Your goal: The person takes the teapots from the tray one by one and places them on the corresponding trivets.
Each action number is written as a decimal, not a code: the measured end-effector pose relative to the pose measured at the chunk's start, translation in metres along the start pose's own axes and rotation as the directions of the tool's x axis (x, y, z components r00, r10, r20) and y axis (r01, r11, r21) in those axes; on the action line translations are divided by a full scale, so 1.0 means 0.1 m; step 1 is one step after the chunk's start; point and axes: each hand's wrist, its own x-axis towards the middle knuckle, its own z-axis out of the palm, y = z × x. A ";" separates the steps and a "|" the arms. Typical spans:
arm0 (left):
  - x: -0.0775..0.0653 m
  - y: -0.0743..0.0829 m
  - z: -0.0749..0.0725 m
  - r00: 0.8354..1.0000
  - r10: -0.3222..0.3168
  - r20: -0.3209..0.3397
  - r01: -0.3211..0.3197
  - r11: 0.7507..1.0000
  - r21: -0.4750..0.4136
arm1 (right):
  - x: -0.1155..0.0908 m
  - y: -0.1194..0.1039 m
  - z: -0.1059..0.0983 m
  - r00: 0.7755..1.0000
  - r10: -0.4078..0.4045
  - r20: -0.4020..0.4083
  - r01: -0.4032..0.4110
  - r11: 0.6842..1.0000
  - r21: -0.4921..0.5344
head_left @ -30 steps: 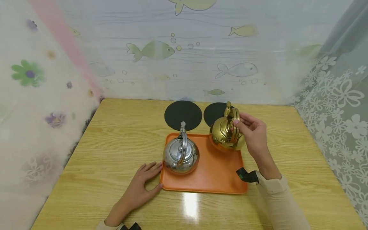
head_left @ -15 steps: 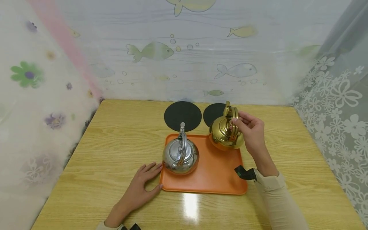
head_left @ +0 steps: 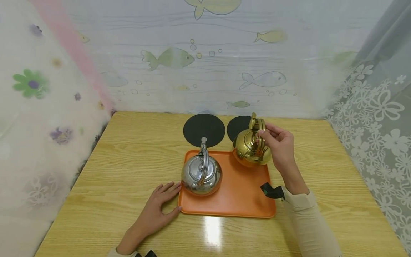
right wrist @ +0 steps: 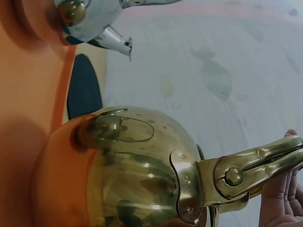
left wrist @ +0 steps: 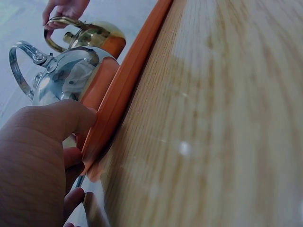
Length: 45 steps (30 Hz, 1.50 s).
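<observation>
My right hand [head_left: 282, 148] grips the arched handle of a shiny gold kettle [head_left: 245, 151], thumb on the near side. The kettle overlaps the back right corner of an orange tray [head_left: 240, 192], its spout pointing toward the back. On the tray's left half stands a silver kettle [head_left: 194, 175] with its handle upright. My left hand [head_left: 155, 210] lies at the left edge of the tray, fingers spread, with fingertips and thumb tip against the rim. In the right wrist view the gold kettle's body [right wrist: 132, 179] fills the foreground.
Two round black mats lie side by side behind the tray: the left mat [head_left: 203, 130] shows whole, while the right mat [head_left: 237, 126] is partly covered by the gold kettle. The wooden table [head_left: 128, 160] meets a fish-patterned curtain [head_left: 218, 89] at its back edge.
My right hand and the gold kettle have shifted very slightly left. The left hand, the tray and the silver kettle have stayed in place.
</observation>
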 end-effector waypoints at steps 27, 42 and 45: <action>-0.01 0.00 0.01 1.000 -0.007 0.001 0.007 1.000 -0.010 | 0.19 0.07 0.04 0.999 0.021 -0.049 -0.022 1.000 -0.010; -0.01 -0.01 0.01 1.000 0.005 -0.002 -0.005 1.000 0.010 | 0.33 0.16 0.06 0.998 0.015 -0.053 -0.014 1.000 0.010; -0.01 -0.01 0.01 1.000 0.004 -0.005 -0.004 1.000 0.003 | 0.35 0.18 0.06 0.997 0.022 -0.068 -0.022 1.000 -0.006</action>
